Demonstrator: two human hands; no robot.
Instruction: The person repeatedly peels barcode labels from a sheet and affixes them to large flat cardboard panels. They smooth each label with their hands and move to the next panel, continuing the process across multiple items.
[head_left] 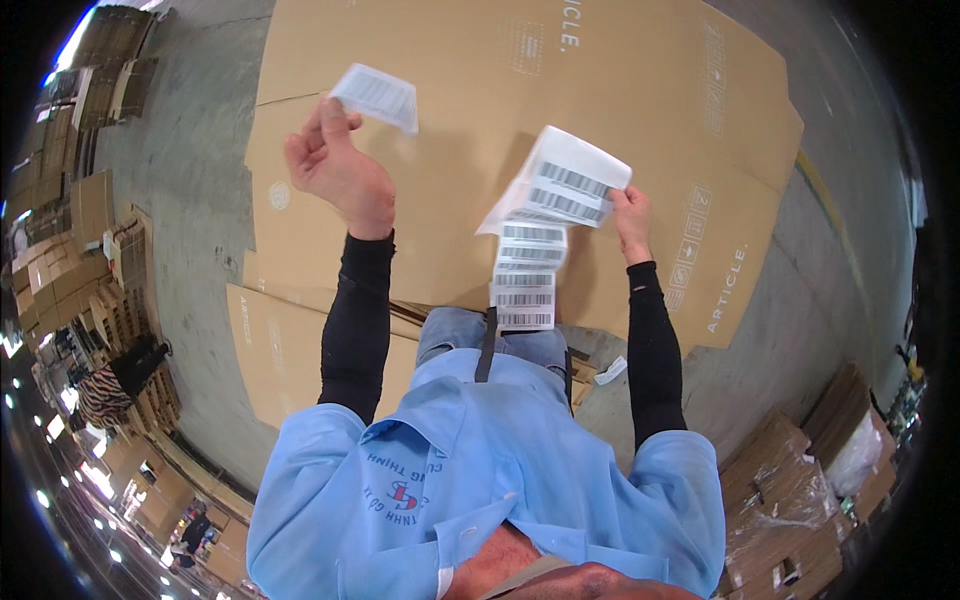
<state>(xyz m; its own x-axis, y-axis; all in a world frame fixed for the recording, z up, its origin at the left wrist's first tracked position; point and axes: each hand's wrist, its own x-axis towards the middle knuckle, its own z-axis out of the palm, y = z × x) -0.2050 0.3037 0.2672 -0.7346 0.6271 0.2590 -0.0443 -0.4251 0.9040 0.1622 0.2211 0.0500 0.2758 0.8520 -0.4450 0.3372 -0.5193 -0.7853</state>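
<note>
My left hand (342, 172) pinches the edge of a single white barcode label (376, 95) and holds it up over the flat cardboard. On the other side, my right hand (631, 220) grips the corner of a long strip of barcode labels (568, 185). The strip folds over near the hand, and its lower part (526, 290) hangs down in front of my jeans. Beneath both hands lies a large flattened brown cardboard sheet (450, 190) with printed symbols and lettering. The right thumb and fingers are partly hidden by the strip's edge.
A second flat cardboard piece (290, 345) juts out at the lower left. Cartons and wooden pallets (125, 270) line the left side. Plastic-wrapped cartons (790, 490) stand at the lower right. A small white paper (611, 370) lies near my legs. Concrete floor (195, 170) surrounds the sheet.
</note>
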